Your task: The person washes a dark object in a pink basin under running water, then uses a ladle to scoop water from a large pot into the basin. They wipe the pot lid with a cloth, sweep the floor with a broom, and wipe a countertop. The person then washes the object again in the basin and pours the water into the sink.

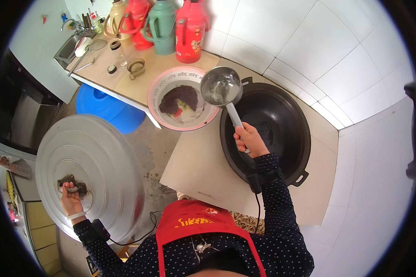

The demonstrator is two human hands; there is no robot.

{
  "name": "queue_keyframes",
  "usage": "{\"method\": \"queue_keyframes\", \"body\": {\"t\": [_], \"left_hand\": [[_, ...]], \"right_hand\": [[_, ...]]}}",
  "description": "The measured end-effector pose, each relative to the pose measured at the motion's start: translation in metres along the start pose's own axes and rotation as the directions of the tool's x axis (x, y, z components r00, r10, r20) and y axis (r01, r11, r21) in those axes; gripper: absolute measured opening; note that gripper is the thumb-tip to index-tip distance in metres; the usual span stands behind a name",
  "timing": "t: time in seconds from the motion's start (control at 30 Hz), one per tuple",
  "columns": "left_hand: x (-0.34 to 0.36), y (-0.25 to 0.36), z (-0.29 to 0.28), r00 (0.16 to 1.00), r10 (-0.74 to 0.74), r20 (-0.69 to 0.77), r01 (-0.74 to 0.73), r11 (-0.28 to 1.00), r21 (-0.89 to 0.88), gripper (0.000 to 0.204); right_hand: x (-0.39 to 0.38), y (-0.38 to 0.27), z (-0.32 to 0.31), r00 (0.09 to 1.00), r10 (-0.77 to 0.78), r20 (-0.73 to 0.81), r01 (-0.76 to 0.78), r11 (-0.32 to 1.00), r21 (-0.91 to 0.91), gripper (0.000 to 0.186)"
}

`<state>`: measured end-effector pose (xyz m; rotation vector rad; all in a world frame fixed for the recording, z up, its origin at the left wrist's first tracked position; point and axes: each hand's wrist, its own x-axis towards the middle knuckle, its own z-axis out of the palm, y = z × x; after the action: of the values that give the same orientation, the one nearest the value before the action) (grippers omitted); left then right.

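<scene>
My right hand (250, 141) is closed around the handle of a metal ladle (222, 86), whose round bowl is held over the gap between a basin and a wok. The large black wok (282, 124) sits in the counter, with a little liquid shining inside. To its left stands a white enamel basin (157, 90) with a pink rim, holding water and a dark cloth-like thing (178, 98). Off to the left, my left hand (71, 201) grips the dark knob of a big round grey metal lid (111, 161), which is tilted up on its side.
Several thermos flasks (189, 32) stand along the wall behind the basin. A glass jar (119, 53), a strainer (97, 45) and a brown ring-shaped thing (136, 68) lie on the counter, near a sink (68, 50). Below the counter is a blue plastic tub (108, 111).
</scene>
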<state>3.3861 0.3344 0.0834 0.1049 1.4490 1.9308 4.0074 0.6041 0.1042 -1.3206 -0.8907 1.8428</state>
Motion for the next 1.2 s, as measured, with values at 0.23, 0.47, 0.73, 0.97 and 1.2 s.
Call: {"method": "queue_keyframes", "body": {"t": [0.23, 0.47, 0.73, 0.97, 1.2], "left_hand": [[-0.002, -0.001, -0.010, 1.000, -0.009, 0.000, 0.009, 1.000, -0.020, 0.018], [-0.001, -0.004, -0.007, 0.999, -0.008, -0.050, 0.007, 1.000, -0.017, 0.019], [0.000, -0.004, 0.008, 0.999, -0.019, -0.043, 0.018, 1.000, -0.013, 0.019], [0.004, -0.003, 0.018, 1.000, 0.008, 0.005, -0.008, 1.000, 0.021, 0.021], [0.001, 0.004, 0.021, 0.995, -0.011, 0.097, 0.000, 0.993, 0.116, 0.023]], "right_hand": [[0.042, 0.042, 0.019, 0.978, -0.206, -0.038, 0.151, 0.818, -0.555, 0.013], [0.046, 0.057, 0.012, 0.859, -0.507, 0.077, 0.180, 0.159, -0.971, 0.031], [0.020, 0.056, -0.010, 0.752, -0.648, 0.121, 0.222, 0.075, -0.972, 0.039], [0.003, 0.128, -0.117, 0.714, -0.627, -0.312, 0.047, 0.488, -0.872, 0.034], [-0.029, 0.221, -0.245, 0.565, -0.287, -0.773, -0.616, 0.477, -0.627, 0.023]]}}
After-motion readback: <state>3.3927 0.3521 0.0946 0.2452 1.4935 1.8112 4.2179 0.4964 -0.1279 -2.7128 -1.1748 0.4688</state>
